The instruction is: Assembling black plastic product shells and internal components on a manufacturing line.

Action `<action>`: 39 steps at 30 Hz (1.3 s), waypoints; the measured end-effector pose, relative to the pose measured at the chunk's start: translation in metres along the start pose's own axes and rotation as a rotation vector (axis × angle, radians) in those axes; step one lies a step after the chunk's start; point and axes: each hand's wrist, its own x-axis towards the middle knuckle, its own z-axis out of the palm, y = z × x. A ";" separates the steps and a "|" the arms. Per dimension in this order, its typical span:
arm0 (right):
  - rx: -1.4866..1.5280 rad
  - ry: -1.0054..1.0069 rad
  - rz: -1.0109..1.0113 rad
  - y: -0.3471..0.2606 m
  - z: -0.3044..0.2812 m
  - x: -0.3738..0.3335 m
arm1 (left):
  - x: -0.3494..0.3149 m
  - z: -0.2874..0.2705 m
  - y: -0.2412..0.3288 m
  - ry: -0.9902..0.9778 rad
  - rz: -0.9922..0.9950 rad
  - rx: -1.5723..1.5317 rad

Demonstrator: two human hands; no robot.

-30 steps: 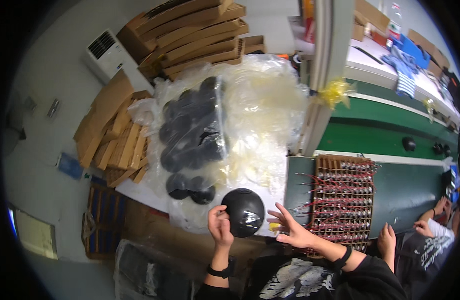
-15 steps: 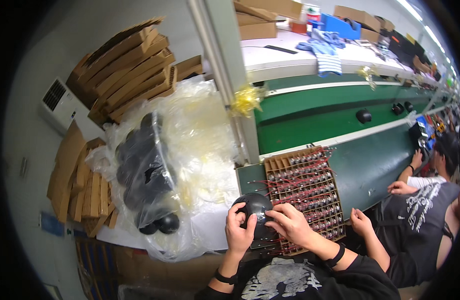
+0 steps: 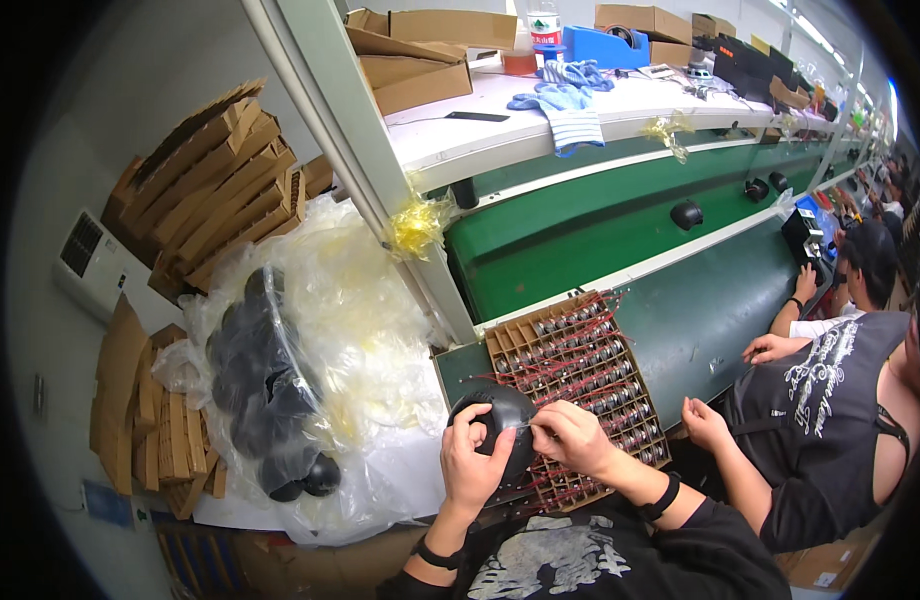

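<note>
My left hand (image 3: 472,462) grips a black dome-shaped part (image 3: 504,415) from its left side, just above the near edge of the green workbench (image 3: 700,310). My right hand (image 3: 570,440) pinches at the right side of that part, fingertips closed on something thin that is too small to make out. Directly beyond the hands lies a brown cardboard grid tray (image 3: 578,385) filled with several small metal components with red wires.
A clear plastic bag (image 3: 310,350) with several black domes (image 3: 255,390) sits to my left. Stacked cardboard dividers (image 3: 215,180) lie beyond it. A white post (image 3: 380,160) rises ahead. Other seated people (image 3: 830,400) work at my right. Boxes and blue cloths (image 3: 570,95) sit on the upper shelf.
My view has swung right from the bag toward the bench. The black part has come from in front of the bag to over the grid tray, and my right hand has closed onto it.
</note>
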 end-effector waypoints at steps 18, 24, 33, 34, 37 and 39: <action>-0.229 -0.361 -0.387 0.011 -0.025 0.034 | 0.023 -0.002 0.011 -0.159 0.001 -0.354; 0.163 0.083 -0.270 0.003 -0.006 0.018 | 0.041 0.002 0.006 -0.127 -0.152 -0.646; 0.044 0.088 -0.575 -0.014 -0.025 0.128 | 0.028 -0.045 -0.021 0.238 -0.062 -0.678; -0.087 0.268 -0.554 0.009 -0.014 0.156 | 0.028 -0.043 -0.013 0.233 -0.010 -0.664; -0.219 0.285 -0.365 0.049 0.023 0.229 | 0.019 -0.052 0.003 0.225 0.113 -0.652; -0.185 0.150 -0.261 0.073 0.057 0.252 | 0.011 -0.058 0.013 0.219 0.124 -0.681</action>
